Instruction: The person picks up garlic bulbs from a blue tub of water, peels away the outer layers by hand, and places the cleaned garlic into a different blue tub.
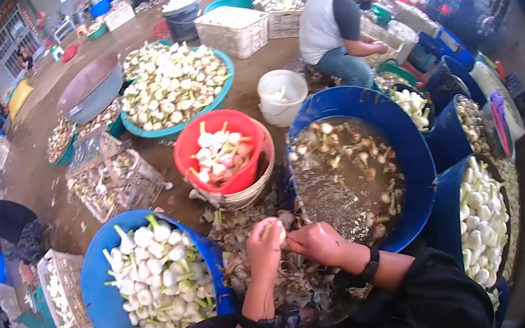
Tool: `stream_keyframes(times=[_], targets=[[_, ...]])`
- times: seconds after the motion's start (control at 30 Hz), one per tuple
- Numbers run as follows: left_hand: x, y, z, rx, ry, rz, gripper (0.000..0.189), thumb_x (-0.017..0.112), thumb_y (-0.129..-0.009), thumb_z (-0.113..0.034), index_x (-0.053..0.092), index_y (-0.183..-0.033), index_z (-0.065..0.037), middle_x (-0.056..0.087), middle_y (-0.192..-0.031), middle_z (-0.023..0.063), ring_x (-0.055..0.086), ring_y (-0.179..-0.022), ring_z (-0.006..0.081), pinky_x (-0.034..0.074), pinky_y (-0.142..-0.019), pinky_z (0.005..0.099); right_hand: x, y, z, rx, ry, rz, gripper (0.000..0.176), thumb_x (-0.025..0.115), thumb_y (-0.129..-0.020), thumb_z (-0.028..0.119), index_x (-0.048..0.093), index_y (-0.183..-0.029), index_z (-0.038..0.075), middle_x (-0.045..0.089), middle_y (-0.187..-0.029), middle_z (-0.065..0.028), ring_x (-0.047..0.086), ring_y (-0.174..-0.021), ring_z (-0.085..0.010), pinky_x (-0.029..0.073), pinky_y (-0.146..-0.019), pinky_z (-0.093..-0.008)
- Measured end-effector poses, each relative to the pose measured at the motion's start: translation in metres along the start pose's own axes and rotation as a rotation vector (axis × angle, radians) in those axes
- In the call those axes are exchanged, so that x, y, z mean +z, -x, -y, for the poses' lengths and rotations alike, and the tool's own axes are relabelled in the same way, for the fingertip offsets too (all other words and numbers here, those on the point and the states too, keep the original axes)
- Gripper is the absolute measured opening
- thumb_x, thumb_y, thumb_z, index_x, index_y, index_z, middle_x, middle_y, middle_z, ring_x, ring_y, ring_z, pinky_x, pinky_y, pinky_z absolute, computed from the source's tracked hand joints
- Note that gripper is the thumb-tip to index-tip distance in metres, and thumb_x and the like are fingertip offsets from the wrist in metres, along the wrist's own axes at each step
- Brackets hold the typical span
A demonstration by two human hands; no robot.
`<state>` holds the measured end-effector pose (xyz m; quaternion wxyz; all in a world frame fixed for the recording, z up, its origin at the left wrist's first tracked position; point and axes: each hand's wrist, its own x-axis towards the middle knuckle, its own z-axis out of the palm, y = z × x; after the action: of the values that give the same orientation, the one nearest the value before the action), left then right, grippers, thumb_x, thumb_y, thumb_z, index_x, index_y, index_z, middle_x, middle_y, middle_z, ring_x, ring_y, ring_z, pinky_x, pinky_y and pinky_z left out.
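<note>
My left hand is closed around a pale garlic bulb, above a heap of peelings. Beside it my right hand has its fingers pinched together at the bulb; whatever they grip is too small to make out. Left of my hands, a blue tub holds peeled white garlic with green stems. To the right is a large blue tub of murky water with unpeeled bulbs. A red basin with garlic sits inside a pale bucket ahead.
A seated co-worker is ahead to the right, near a white bucket. A wide teal basin heaped with garlic stands ahead left. Another blue tub of white bulbs is at my right. A plastic crate lies left.
</note>
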<state>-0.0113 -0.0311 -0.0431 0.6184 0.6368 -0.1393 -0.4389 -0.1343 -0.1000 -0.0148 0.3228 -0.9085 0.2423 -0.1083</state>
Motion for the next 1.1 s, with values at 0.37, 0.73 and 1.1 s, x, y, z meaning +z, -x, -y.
stream_keyframes(times=[0.37, 0.73, 1.1], targets=[[0.003, 0.003, 0.001, -0.024, 0.049, 0.068, 0.020, 0.062, -0.077, -0.016, 0.057, -0.086, 0.001, 0.057, -0.077, 0.0023, 0.052, -0.069, 0.0068, 0.043, -0.061, 0.0212, 0.000, 0.010, 0.013, 0.143, 0.040, -0.030, 0.020, 0.053, -0.078, 0.021, 0.054, -0.065, 0.006, 0.056, -0.064, -0.0164, 0.054, -0.062, -0.0361, 0.044, -0.054, -0.0415], [0.002, 0.009, -0.003, -0.246, 0.203, 0.153, 0.026, 0.054, -0.081, -0.024, 0.059, -0.094, -0.001, 0.059, -0.075, 0.0029, 0.054, -0.065, 0.0108, 0.044, -0.061, 0.0229, 0.019, 0.010, -0.007, 0.823, -1.212, -0.059, 0.023, 0.044, -0.085, 0.017, 0.058, -0.084, -0.001, 0.057, -0.068, -0.0070, 0.053, -0.054, -0.0128, 0.046, -0.042, -0.0249], [0.010, 0.032, -0.029, 0.556, -0.809, 0.374, 0.056, 0.071, -0.069, -0.029, 0.052, -0.114, -0.002, 0.060, -0.099, 0.0147, 0.057, -0.091, 0.0297, 0.045, -0.078, 0.0364, 0.021, 0.014, -0.034, 0.684, -0.841, -0.253, 0.032, 0.047, -0.089, 0.025, 0.060, -0.079, -0.003, 0.061, -0.067, -0.0073, 0.055, -0.050, -0.0180, 0.045, -0.048, -0.0296]])
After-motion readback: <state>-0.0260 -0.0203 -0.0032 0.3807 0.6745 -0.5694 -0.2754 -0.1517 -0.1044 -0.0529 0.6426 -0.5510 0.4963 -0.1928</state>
